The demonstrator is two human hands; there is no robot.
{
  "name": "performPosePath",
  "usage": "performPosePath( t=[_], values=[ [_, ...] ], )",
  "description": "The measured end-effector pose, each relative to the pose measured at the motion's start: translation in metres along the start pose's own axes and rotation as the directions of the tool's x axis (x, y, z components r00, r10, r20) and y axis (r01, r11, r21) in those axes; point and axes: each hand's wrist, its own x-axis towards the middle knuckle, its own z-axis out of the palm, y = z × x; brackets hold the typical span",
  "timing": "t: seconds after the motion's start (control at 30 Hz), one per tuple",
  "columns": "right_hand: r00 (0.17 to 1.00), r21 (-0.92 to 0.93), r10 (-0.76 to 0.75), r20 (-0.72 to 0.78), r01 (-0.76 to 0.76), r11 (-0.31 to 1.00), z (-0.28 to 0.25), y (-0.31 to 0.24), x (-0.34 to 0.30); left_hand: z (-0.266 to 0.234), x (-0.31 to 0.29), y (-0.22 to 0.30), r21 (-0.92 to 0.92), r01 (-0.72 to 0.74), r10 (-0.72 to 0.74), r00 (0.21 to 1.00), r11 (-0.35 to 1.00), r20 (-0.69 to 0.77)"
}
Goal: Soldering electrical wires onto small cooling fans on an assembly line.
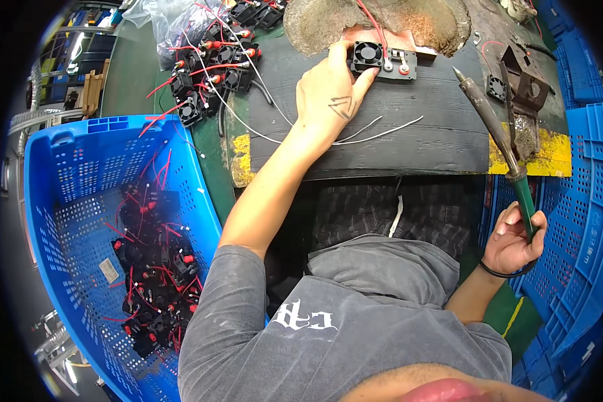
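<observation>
My left hand reaches to the far middle of the black work board, its thumb and fingers closed on the edge of a small black cooling fan. Beside the fan, on the same unit, sits a black plate with metal terminals, and red wires run up from it. At the right, my right hand grips the green handle of a large soldering iron. The iron's tip points up and left, apart from the fan unit. Silver solder wire lies across the board below my left wrist.
A blue perforated crate at the left holds several fan units with red wires. More fan units lie at the table's far left. A rusty metal stand is at the right, near blue crates. A crusted pad lies at the back.
</observation>
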Motion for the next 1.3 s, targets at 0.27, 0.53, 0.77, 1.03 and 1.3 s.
performPosePath(
  t=[0.27,0.53,0.77,1.03,1.3],
  values=[
    [1.0,0.015,0.022,0.003,-0.022,1.0,0.0,0.001,-0.001,-0.005,0.005,0.011,0.02,-0.071,0.071,0.997,0.997,0.019],
    [1.0,0.015,0.025,0.001,-0.025,1.0,-0.001,0.002,-0.002,-0.002,0.004,0.01,0.012,-0.029,0.029,1.0,1.0,-0.013],
    [0.999,0.001,0.027,-0.018,-0.027,1.0,-0.003,0.003,-0.002,-0.004,0.004,0.012,0.078,-0.037,0.036,0.999,0.996,0.017],
    [1.0,-0.041,0.019,-0.006,-0.019,0.999,-0.005,0.0,0.0,-0.036,-0.041,0.01,-0.112,-0.058,0.061,0.998,0.992,0.025],
    [0.998,0.001,0.053,0.03,-0.053,0.999,0.0,0.007,0.007,-0.051,-0.077,0.003,0.0,-0.23,0.224,0.951,0.973,0.212]
  ],
)
